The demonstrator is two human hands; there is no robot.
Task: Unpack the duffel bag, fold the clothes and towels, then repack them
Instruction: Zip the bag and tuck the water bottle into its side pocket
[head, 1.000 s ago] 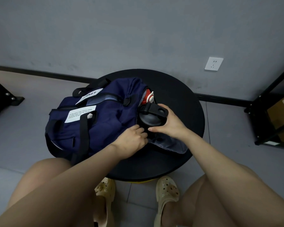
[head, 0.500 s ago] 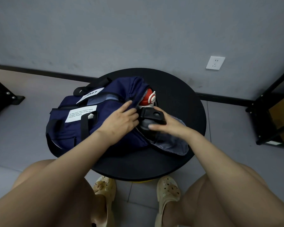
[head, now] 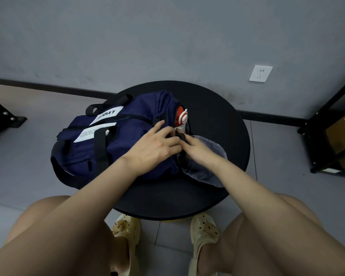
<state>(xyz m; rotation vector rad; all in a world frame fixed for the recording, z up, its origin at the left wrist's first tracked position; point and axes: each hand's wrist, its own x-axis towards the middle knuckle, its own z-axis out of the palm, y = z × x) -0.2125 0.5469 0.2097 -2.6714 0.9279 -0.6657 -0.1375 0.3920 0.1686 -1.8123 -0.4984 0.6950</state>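
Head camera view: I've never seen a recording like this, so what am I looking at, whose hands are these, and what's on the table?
No machine here. A person wears a wide-angle camera on the head, so the picture looks down over their own arms, knees and sandals. A navy duffel bag lies on a round black table. Its end is open, with the grey flap folded out. A red and white object pokes from the opening; I cannot tell what it is. The left hand rests on the bag by the opening, fingers reaching a black part there. The right hand touches it too. Whether either grips it is unclear.
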